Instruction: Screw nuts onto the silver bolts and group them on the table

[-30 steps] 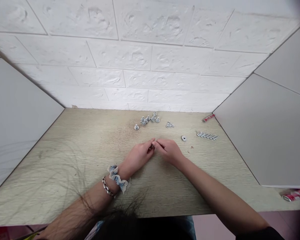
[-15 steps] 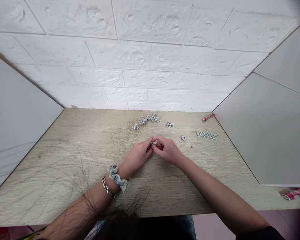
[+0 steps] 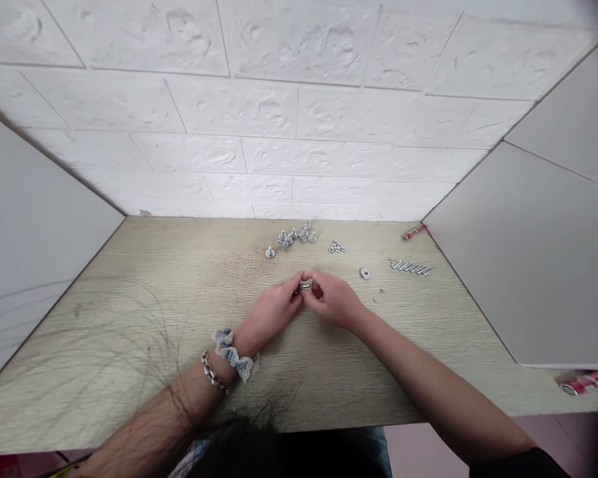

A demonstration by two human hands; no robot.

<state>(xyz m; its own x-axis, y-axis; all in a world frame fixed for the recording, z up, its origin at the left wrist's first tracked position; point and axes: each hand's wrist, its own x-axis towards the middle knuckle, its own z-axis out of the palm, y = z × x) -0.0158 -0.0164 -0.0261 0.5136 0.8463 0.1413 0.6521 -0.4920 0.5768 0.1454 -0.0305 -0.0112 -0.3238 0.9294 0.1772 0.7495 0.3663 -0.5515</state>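
A small metal bolt [image 3: 306,286] lies sideways between my two hands, its shank pointing right. My left hand [image 3: 274,307] pinches it at its left end, where the fingers hide most of it. The thumb and forefinger of my right hand [image 3: 335,300] close in around the same bolt from above and below; their exact contact is hard to make out. Beyond the hands stands a group of bolts with wide washers [image 3: 294,236], and a similar single piece [image 3: 270,252] is apart from them. Several nuts [image 3: 337,247] form a small pile. One flat washer [image 3: 365,273] rests right of my right hand.
Bare bolts [image 3: 411,267] lie in a slanted row on the wooden table [image 3: 169,279]. Red cylinders rest by the right panel, one at the back [image 3: 414,232] and one at the front [image 3: 588,382]. A white brick-patterned wall [image 3: 269,153] bounds the back.
Both hands stay in place around the bolt, with only a slight shift of the right fingers. The whole view has moved a little; the table pieces lie as before.
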